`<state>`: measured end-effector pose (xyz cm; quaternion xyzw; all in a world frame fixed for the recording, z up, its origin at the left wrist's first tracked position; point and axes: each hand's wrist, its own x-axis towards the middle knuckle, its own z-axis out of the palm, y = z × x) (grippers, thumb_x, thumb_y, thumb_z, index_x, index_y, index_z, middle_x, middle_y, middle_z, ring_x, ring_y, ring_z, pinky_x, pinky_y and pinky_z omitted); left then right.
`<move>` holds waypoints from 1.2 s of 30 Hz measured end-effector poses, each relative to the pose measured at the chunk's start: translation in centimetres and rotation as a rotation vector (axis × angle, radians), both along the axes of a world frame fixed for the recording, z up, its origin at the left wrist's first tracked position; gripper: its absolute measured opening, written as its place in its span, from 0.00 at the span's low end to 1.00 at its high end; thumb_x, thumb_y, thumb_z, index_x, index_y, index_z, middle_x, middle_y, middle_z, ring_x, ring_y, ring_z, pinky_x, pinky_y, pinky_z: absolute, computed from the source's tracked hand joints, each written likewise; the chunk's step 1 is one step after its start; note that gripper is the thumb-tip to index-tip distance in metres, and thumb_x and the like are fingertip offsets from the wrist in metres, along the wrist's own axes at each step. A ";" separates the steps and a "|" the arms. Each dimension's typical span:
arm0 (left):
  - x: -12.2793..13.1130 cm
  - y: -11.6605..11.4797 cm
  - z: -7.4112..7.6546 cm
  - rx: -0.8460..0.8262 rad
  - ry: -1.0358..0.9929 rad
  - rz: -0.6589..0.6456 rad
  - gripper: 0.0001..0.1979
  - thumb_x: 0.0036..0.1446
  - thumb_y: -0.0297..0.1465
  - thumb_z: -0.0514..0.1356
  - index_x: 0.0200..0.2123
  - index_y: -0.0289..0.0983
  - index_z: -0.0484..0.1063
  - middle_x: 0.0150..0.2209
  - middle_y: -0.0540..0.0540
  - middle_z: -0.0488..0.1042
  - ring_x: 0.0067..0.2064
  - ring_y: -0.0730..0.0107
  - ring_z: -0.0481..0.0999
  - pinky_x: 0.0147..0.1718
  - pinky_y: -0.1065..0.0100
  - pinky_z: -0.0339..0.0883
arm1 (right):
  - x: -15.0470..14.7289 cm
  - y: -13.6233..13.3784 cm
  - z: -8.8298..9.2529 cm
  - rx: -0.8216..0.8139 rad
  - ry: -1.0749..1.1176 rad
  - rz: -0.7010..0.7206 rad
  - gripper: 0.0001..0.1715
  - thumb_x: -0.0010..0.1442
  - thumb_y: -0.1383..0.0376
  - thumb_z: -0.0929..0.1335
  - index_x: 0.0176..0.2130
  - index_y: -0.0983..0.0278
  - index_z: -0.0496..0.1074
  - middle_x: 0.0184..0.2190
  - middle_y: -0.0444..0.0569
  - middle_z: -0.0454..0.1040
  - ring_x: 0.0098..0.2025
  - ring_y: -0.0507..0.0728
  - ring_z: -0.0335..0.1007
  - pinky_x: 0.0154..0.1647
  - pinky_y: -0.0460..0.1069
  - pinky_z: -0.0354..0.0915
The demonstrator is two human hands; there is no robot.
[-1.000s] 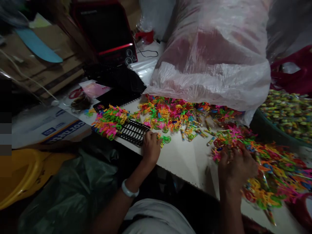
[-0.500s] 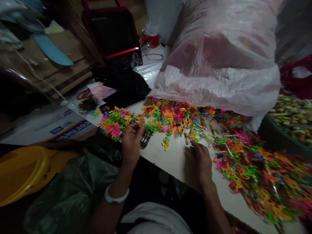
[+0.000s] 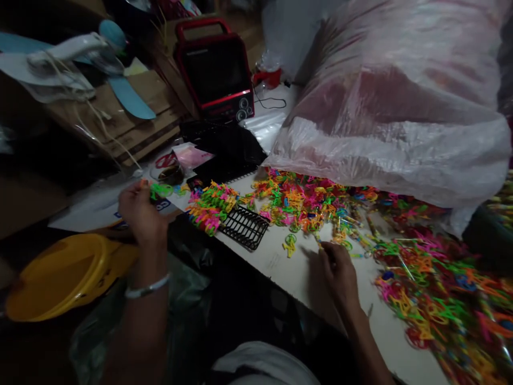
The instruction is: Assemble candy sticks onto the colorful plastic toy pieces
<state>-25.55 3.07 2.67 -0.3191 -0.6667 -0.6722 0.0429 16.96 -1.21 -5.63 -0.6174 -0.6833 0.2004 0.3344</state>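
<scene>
My left hand (image 3: 143,214) is raised at the left, beyond the table edge, its fingers pinched on a small bright green and orange plastic piece (image 3: 161,190). My right hand (image 3: 340,270) rests low over the white table, thumb and fingers closed by the near edge of a loose pile of coloured plastic pieces (image 3: 298,195). Whatever lies between those fingertips is too small to make out. A black plastic rack (image 3: 245,227) sits at the table edge between the hands. Rows of coloured pieces (image 3: 212,207) are packed at its left part. One yellow and green piece (image 3: 289,246) lies alone.
A big translucent plastic sack (image 3: 385,117) stands at the back. More coloured pieces (image 3: 436,289) spread over the right side. Behind are a red-framed speaker with a screen (image 3: 216,69), a roll of tape (image 3: 170,170) and a blue-bladed fan (image 3: 130,99). A yellow tub (image 3: 60,278) stands lower left.
My left hand has moved left, away from the rack, carrying the green and orange piece, so the rack's grid shows. My right hand stays by the pile, fingers closed. The view has turned left.
</scene>
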 end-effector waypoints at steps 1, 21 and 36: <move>2.1 -0.9 0.2 0.025 -0.018 -0.023 0.01 0.56 0.26 0.55 0.34 0.35 0.64 0.30 0.54 0.67 0.31 0.79 0.68 0.36 0.71 0.64 | -0.8 -0.1 0.2 -0.045 0.081 0.024 0.17 0.62 0.55 0.60 0.42 0.64 0.68 0.37 0.52 0.71 0.37 0.57 0.67 0.39 0.52 0.64; 25.7 -4.8 -8.2 -0.863 0.188 -0.791 0.20 0.50 0.21 0.59 0.47 0.37 0.64 0.46 0.40 0.71 0.50 0.60 0.70 0.48 0.60 0.64 | -3.6 -0.4 -0.9 -0.423 0.738 0.023 0.21 0.56 0.49 0.66 0.41 0.62 0.65 0.38 0.52 0.77 0.37 0.58 0.74 0.40 0.54 0.70; 8.5 -3.6 2.0 -0.320 -0.048 -0.442 0.16 0.49 0.27 0.60 0.43 0.39 0.66 0.35 0.51 0.71 0.37 0.72 0.72 0.39 0.71 0.65 | -3.3 -2.5 -0.8 -0.609 1.039 -0.061 0.24 0.52 0.53 0.72 0.44 0.63 0.68 0.44 0.53 0.76 0.40 0.58 0.74 0.37 0.51 0.72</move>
